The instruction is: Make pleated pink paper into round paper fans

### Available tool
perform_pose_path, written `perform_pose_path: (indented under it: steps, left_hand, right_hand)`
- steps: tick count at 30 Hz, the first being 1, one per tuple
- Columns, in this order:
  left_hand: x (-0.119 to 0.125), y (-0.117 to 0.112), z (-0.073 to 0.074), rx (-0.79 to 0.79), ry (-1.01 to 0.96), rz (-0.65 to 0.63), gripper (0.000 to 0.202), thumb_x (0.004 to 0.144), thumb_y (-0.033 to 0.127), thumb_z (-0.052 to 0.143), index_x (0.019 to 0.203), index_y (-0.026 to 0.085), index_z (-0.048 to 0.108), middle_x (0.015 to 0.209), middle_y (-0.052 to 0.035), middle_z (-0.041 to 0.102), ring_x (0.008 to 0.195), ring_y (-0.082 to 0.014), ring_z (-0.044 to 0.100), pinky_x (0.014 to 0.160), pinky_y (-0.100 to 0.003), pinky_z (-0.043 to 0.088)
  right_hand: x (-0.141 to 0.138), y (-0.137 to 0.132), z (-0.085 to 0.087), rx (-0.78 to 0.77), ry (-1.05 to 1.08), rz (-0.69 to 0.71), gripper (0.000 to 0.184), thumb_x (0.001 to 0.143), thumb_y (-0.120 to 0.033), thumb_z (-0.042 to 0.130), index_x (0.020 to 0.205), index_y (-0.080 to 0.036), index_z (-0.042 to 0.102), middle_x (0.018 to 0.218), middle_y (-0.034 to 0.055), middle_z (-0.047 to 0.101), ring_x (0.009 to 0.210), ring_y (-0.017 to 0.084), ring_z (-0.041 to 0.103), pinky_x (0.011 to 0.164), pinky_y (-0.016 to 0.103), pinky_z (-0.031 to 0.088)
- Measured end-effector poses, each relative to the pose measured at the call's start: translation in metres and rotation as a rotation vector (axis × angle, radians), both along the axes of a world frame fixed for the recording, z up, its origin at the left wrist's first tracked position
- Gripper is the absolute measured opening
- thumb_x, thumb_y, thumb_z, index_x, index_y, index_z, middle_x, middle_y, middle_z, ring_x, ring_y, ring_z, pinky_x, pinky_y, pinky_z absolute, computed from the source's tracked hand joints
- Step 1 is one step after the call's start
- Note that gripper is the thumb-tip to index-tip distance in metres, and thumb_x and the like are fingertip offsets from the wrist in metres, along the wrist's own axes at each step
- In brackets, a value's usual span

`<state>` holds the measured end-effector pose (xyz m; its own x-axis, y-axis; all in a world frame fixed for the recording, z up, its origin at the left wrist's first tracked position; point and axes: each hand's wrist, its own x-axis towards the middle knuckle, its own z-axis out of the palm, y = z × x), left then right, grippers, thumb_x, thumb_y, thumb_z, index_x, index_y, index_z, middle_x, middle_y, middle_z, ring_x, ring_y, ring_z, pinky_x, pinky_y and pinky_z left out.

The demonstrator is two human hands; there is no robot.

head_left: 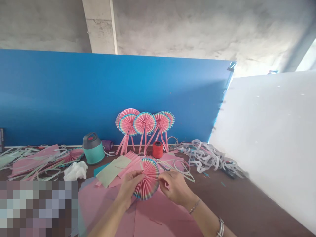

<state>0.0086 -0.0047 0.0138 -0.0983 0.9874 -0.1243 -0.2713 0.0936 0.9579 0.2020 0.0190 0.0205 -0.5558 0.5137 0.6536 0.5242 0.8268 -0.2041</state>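
Observation:
A round pleated paper fan (149,179), pink with a pale band and a blue-green rim, is upright in front of me. My left hand (131,184) grips it from the left, thumb across the pleats near the middle. On the fan's right edge, my right hand (175,186) has its fingers curled in a pinch; whatever lies between the fingertips is too small to make out. Beneath both hands lie large pink paper sheets (158,215). Just behind the fan are a pale green sheet (113,171) and a red spool of thread (157,150).
Several finished pleated fans (144,123) with paper-strip legs lean against the blue partition (74,95). A teal container with a dark lid (93,149) and crumpled white material (75,170) stand left. Tangled paper strips (204,153) pile up at right, beside the white panel (269,138).

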Motion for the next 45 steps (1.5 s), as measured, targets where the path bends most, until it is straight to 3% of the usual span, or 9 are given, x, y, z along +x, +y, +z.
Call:
perform_pose_path:
  steps: [9, 20, 32, 45]
  left_hand:
    - [0.0, 0.002, -0.005, 0.012, -0.082, 0.031, 0.026, 0.061, 0.032, 0.078, 0.082, 0.017, 0.073, 0.075, -0.0054, 0.074, 0.071, -0.0194, 0.068, 0.068, -0.026, 0.049]
    - [-0.001, 0.005, -0.012, 0.04, -0.108, 0.086, 0.031, 0.059, 0.033, 0.08, 0.086, 0.017, 0.075, 0.079, -0.0055, 0.075, 0.076, -0.0202, 0.068, 0.069, -0.027, 0.051]
    - [-0.001, 0.003, -0.003, 0.04, -0.118, 0.081, 0.042, 0.054, 0.039, 0.083, 0.085, 0.012, 0.073, 0.08, -0.0088, 0.075, 0.073, -0.0215, 0.068, 0.066, -0.029, 0.05]
    - [-0.001, 0.003, -0.004, 0.043, -0.12, 0.081, 0.037, 0.055, 0.035, 0.082, 0.085, 0.014, 0.074, 0.079, -0.0071, 0.075, 0.078, -0.0209, 0.068, 0.073, -0.028, 0.05]
  right_hand:
    - [-0.002, 0.002, -0.004, 0.047, -0.087, 0.007, 0.016, 0.078, -0.007, 0.044, 0.073, -0.02, 0.053, 0.058, -0.0005, 0.059, 0.052, 0.014, 0.052, 0.056, 0.028, 0.032]
    - [-0.004, 0.0, -0.008, -0.035, -0.059, 0.038, 0.016, 0.077, -0.007, 0.046, 0.075, -0.02, 0.054, 0.063, -0.0006, 0.063, 0.057, 0.014, 0.056, 0.06, 0.028, 0.035]
    - [-0.006, -0.007, 0.001, -0.141, -0.015, 0.037, 0.015, 0.076, -0.01, 0.049, 0.082, -0.021, 0.056, 0.074, 0.0004, 0.069, 0.064, 0.016, 0.061, 0.065, 0.029, 0.037]
    - [-0.006, -0.002, -0.006, -0.034, 0.03, -0.043, 0.016, 0.076, -0.005, 0.048, 0.076, -0.021, 0.053, 0.066, 0.0004, 0.064, 0.06, 0.016, 0.058, 0.061, 0.028, 0.035]
